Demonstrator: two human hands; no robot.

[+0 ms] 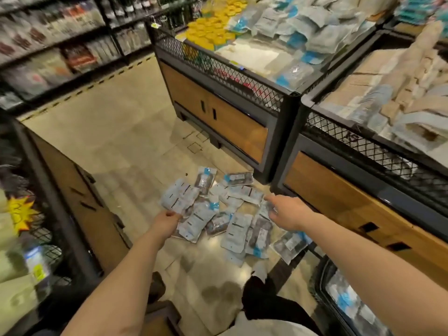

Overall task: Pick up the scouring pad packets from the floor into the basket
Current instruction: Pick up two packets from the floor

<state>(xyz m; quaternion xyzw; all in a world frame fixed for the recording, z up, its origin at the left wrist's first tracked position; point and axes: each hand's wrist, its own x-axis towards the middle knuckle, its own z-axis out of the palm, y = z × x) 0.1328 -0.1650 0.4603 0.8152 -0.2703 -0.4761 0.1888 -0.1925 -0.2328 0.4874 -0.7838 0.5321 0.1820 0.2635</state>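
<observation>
Several scouring pad packets, pale blue-white with dark pads inside, lie in a loose pile on the tiled floor in front of the display bins. My left hand grips a packet at the pile's left edge. My right hand reaches over the right side of the pile with fingers extended, holding nothing. The black basket sits at the lower right, with a few packets inside it.
Two wood-and-mesh display bins stand on the right, heaped with packaged goods. Another mesh bin stands on the left. Stocked shelves line the back left. Open floor stretches beyond the pile. My legs are at the bottom.
</observation>
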